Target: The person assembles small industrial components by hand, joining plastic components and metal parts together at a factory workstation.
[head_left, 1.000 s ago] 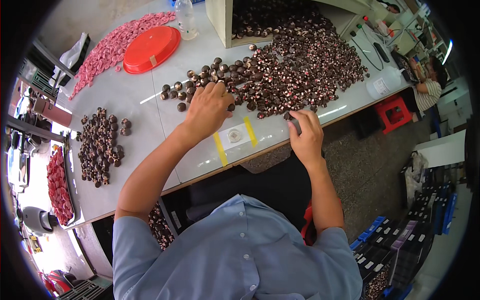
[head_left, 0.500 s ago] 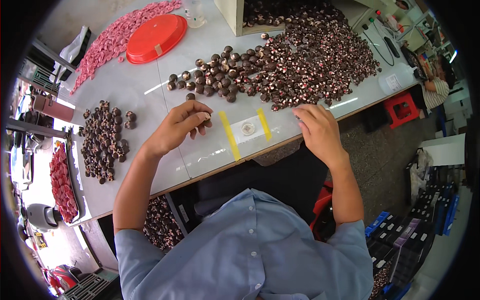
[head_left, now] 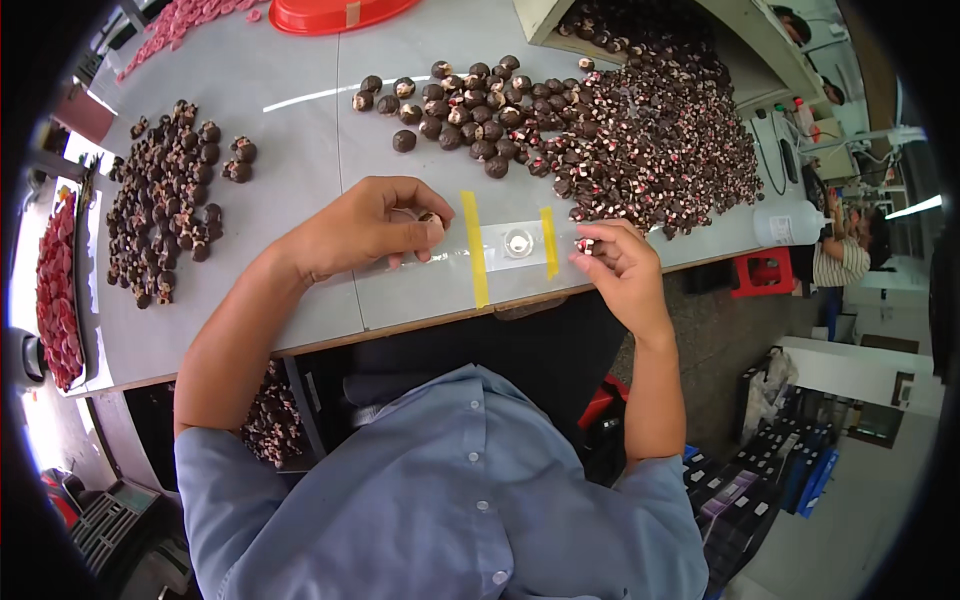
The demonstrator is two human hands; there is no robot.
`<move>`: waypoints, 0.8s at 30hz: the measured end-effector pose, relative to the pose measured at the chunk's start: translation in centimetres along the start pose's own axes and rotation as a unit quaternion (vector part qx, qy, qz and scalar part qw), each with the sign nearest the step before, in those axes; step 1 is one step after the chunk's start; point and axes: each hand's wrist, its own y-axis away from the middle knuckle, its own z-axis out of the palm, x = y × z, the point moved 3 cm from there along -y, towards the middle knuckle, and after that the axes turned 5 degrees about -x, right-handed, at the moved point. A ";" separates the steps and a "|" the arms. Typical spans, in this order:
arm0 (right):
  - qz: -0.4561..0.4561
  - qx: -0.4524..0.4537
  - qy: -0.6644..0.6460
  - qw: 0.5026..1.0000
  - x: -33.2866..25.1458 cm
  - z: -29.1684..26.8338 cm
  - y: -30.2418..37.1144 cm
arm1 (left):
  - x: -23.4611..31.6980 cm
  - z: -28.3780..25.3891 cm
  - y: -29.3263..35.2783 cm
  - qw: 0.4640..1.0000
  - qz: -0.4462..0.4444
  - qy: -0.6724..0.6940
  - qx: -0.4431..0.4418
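My left hand (head_left: 365,228) is closed, thumb and fingers pinching a dark brown ball with a cream patch (head_left: 431,217), mostly hidden by the fingers. Between the fingertips of my right hand (head_left: 628,272) is a small dark piece with white and red bits (head_left: 586,244). Separating the two hands is a small transparent round disc (head_left: 519,243) on a white sheet, flanked by two strips of yellow tape (head_left: 477,250). Beyond the hands lie loose brown balls (head_left: 488,130), which run into a large heap of small dark, white and red pieces (head_left: 660,150).
Brown balls with ragged cream tops (head_left: 180,200) cluster at the left. A red basin (head_left: 335,14) and pink pieces (head_left: 185,22) sit at the back. A tray of red pieces (head_left: 60,300) stands far left; a white bottle (head_left: 790,224) is near the right end.
The view has shifted, so the table looks displaced. My right hand now shows a red-and-white piece at its fingertips, away from the heap. Both hands are nearer the disc.
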 end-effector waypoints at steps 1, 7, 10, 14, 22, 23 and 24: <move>0.008 -0.006 -0.002 1.000 -0.1 0.3 0.1 | -0.3 0.2 0.0 1.000 0.007 0.025 -0.006; 0.002 -0.027 -0.026 0.999 1.3 0.6 0.3 | -1.0 0.9 0.0 0.992 0.081 -0.078 0.055; -0.020 -0.016 -0.002 1.000 0.0 1.0 0.1 | -0.8 1.4 0.3 0.986 0.092 -0.119 0.075; -0.036 -0.018 0.026 0.999 -1.8 1.2 -0.4 | -0.6 1.6 0.3 0.982 0.081 -0.148 0.090; -0.148 -0.058 0.289 0.944 -5.2 3.2 -2.1 | -0.8 1.9 0.4 0.970 0.146 -0.174 0.089; -0.148 -0.060 0.290 0.944 -5.2 3.2 -2.3 | -1.0 1.9 0.3 0.970 0.146 -0.172 0.090; -0.165 -0.069 0.317 0.932 -5.3 3.3 -2.5 | -1.1 2.0 0.3 0.964 0.160 -0.192 0.089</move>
